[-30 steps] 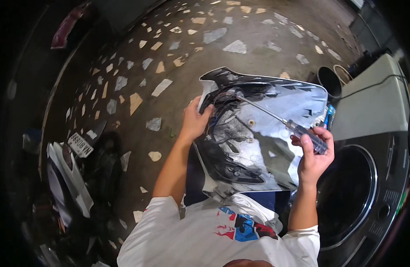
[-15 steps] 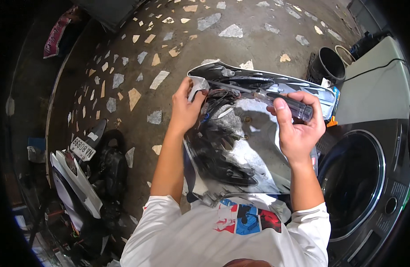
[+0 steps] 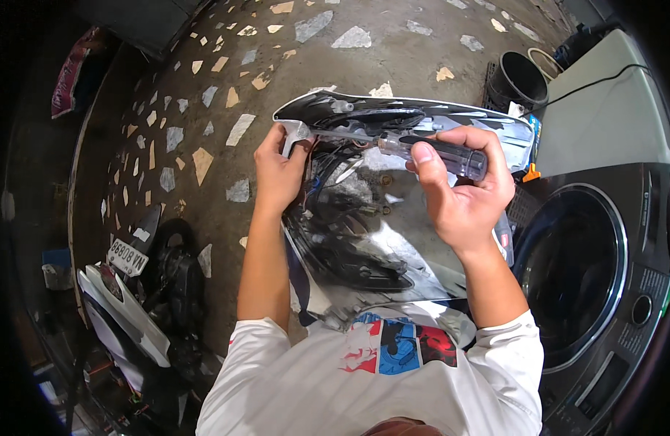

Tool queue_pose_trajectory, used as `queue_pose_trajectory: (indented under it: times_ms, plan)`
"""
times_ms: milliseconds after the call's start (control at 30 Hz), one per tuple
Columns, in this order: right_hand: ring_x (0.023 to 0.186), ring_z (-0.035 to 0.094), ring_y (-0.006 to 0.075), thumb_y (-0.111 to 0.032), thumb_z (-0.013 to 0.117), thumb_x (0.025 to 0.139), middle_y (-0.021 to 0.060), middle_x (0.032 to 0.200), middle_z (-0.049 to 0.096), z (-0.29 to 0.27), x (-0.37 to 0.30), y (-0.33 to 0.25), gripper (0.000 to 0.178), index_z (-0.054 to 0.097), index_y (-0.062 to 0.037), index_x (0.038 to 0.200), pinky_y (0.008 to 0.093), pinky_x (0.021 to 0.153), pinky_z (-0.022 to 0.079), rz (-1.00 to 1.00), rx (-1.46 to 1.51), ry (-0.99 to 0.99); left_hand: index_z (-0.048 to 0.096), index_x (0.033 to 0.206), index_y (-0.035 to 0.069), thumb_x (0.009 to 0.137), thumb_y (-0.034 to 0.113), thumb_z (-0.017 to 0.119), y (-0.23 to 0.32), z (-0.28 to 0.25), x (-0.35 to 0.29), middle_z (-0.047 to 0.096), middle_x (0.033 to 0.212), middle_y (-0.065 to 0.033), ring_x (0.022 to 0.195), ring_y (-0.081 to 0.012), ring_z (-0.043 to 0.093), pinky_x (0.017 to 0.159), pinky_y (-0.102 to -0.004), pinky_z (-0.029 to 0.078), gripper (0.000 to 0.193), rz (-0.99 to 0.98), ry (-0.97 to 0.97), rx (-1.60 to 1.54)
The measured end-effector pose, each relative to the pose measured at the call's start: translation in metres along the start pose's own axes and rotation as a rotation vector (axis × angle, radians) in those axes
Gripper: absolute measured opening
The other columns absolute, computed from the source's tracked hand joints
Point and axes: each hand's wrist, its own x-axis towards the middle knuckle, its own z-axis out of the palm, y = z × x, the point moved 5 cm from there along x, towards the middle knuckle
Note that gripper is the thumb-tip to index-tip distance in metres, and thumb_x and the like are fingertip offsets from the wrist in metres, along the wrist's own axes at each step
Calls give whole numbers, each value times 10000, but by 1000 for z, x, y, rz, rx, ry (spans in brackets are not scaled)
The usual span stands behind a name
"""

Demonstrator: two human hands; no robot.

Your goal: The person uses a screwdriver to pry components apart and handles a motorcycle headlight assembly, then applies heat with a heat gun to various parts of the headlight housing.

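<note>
A scooter front panel (image 3: 411, 251) with a smoky, scuffed surface, dark lamp parts and loose wires rests over my lap, tilted toward me. My left hand (image 3: 279, 174) pinches the light grey corner piece (image 3: 295, 131) at the panel's far left between thumb and fingers. In my right hand (image 3: 466, 195) is a screwdriver (image 3: 451, 156) with a clear, dark-striped handle. Its shaft points left across the wires, and the tip meets the grey corner beside my left fingers. Whether the tip sits in a screw is too small to tell.
At the right stands a dark front-loading washing machine (image 3: 576, 276), with a pale cabinet (image 3: 595, 109) beyond it. A black bucket (image 3: 520, 80) is behind the panel. Scooter parts with a white panel (image 3: 124, 312) lie at lower left, on a concrete floor (image 3: 226, 171) inlaid with stone pieces.
Both hands, the screwdriver and the panel have shifted left in view. The surroundings also shift a little as the view turns. My holds on the grey corner and screwdriver look the same.
</note>
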Motion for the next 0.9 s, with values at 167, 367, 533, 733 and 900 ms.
queue_pose_trajectory:
  times_ms: [167,367,533,733,900]
  plan:
    - [643,623,55,-110,831,860,13,732,677,-4,1,-2,254,639,8,976,213,586,504,-2,-21,12,647,1033,-32,934,16,700,5,0,0,696,927,-21,871,-82,602,804,-262,492,122,-6,-8,-15]
    - [642,659,73,-100,822,865,44,719,710,-3,7,-3,235,642,3,976,223,593,522,-2,-25,-22,656,1050,-27,947,35,717,0,4,1,679,926,2,870,-71,585,801,-251,485,134,-27,-16,-55]
    - [614,686,93,-91,836,854,55,684,715,-6,14,-15,253,631,-3,974,234,576,539,-90,-157,-60,655,1055,-24,952,46,719,-3,9,4,675,931,3,877,-72,583,809,-250,480,141,-18,-47,-24]
    - [474,625,218,-364,857,816,144,551,624,-7,59,-43,462,665,34,680,352,502,486,98,-485,-280,655,1032,-17,953,57,725,3,8,4,670,923,6,867,-78,584,804,-249,480,129,15,-43,-38]
    - [630,609,188,-166,811,845,84,714,644,2,92,-44,220,705,22,890,316,567,461,-282,-415,-641,651,1038,-15,950,61,731,0,12,5,665,937,6,866,-82,580,801,-250,479,141,-1,-74,-98]
